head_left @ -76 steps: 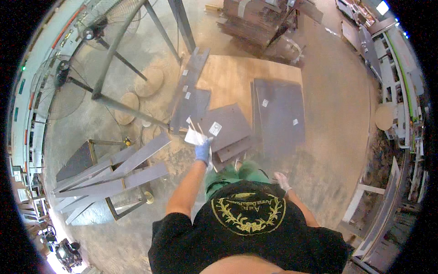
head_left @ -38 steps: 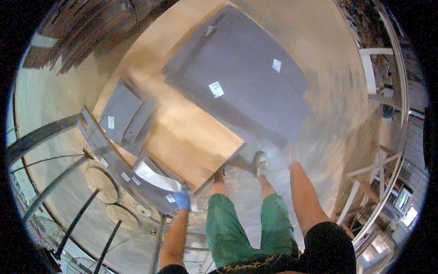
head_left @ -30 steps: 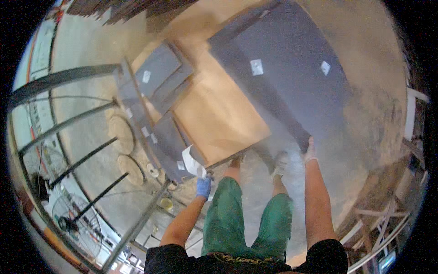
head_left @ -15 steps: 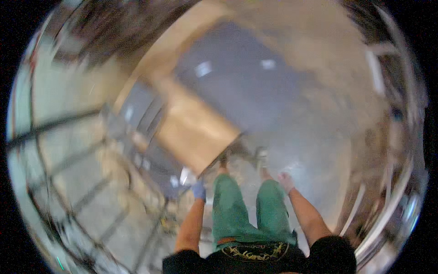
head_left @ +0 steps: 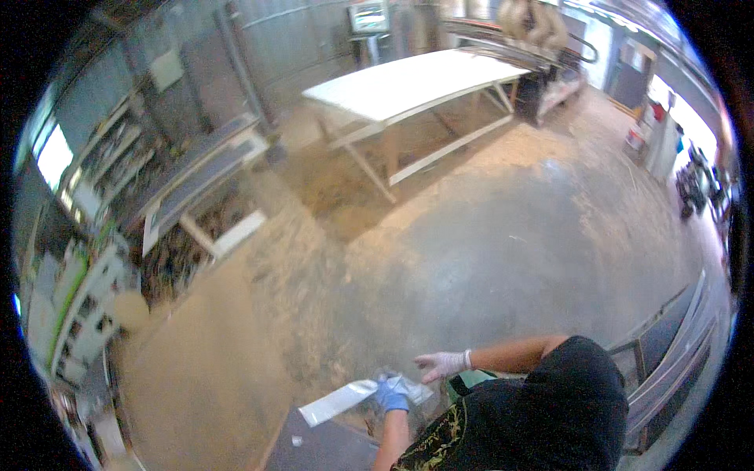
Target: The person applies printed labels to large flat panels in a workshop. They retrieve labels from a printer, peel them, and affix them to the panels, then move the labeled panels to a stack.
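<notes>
In a blue glove, my left hand [head_left: 391, 392] is closed on a long, flat white strip [head_left: 338, 403] at the bottom middle. The strip sticks out to the left, over the corner of a dark grey board [head_left: 326, 447]. A crumpled, whitish translucent piece [head_left: 420, 390] shows on the hand's other side; whether it belongs to the strip I cannot tell. Just to the right, my right hand [head_left: 444, 365] wears a white glove. Its fingers reach leftward, slightly apart, above the crumpled piece, and no grip on it shows.
A large white-topped table [head_left: 416, 82] on wooden legs stands at the back. Framed panels [head_left: 200, 177] lean at the left, near a green-and-white rack [head_left: 71, 306]. A brown sheet [head_left: 204, 377] lies at lower left. Stacked metal lengths [head_left: 675, 357] sit at the right. Dust covers the concrete floor [head_left: 487, 259].
My view has swung up from my legs and the boards to the wider workshop. My right hand has come from beside my thigh to near my left hand.
</notes>
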